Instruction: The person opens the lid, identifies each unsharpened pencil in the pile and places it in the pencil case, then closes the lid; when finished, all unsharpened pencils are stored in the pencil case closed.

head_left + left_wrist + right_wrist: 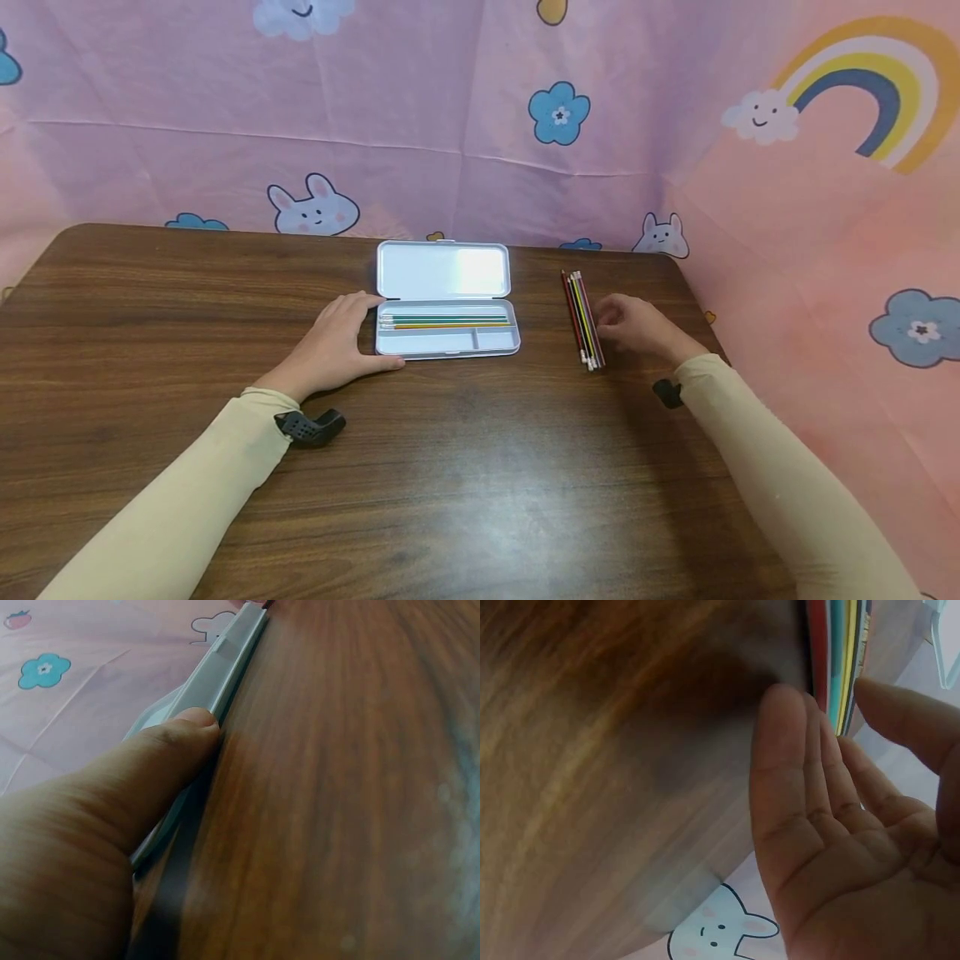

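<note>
Left hand: the left hand rested on the surface against the left end of the case; its grip was relaxed, fingers laid along the case's left edge and the thumb pressed flat against the near wall, nothing clamped.
Right hand: the right hand lay just right of the loose pencils; its grip was apart, fingers straight with their tips at the side of the bundle, the thumb held clear; whether the tips actually touched the pencils could not be told.
Case: a pale, shallow box stood open at the middle of the surface, its lid folded back toward the far edge.
Inside the case: a few pencils lay lengthwise in the long rear compartment; two smaller compartments ran along the front.
Loose pencils: a tight bundle lay on the surface to the right of the case, well apart from it, pointing away from the person.
Surface: dark wood grain.
Backdrop: a pink cloth printed with bunnies, clouds, blue flowers and a rainbow hung behind and to the right.
</note>
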### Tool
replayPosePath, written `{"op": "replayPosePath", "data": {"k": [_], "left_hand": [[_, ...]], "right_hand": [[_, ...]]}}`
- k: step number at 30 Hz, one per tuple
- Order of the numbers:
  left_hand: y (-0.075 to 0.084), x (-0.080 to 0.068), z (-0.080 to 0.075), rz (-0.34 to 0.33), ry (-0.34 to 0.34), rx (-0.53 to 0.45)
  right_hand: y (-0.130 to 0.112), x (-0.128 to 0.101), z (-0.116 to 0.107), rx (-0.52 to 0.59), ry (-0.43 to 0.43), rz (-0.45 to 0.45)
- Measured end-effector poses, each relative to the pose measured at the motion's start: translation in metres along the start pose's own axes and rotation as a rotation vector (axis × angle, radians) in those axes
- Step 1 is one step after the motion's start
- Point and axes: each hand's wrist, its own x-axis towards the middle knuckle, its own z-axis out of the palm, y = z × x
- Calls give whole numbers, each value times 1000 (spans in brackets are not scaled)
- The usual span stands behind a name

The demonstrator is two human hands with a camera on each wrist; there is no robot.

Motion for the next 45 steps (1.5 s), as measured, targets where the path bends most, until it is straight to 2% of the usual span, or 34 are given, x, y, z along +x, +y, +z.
{"op": "replayPosePath", "data": {"k": [9, 20, 29, 38, 45], "left_hand": [[2, 0, 1, -3, 2, -2], [5, 1, 0, -1, 14, 5], [4, 1, 1, -5, 12, 11], [4, 0, -1, -2, 11, 11], [2, 1, 1, 13, 25, 12]], "right_hand": [[7, 4, 6, -35, 33, 30], [3, 2, 7, -41, 31, 71], [8, 0, 9, -124, 81, 93], [10, -7, 11, -51, 43, 105], [7, -10, 12, -118, 108, 132]]}}
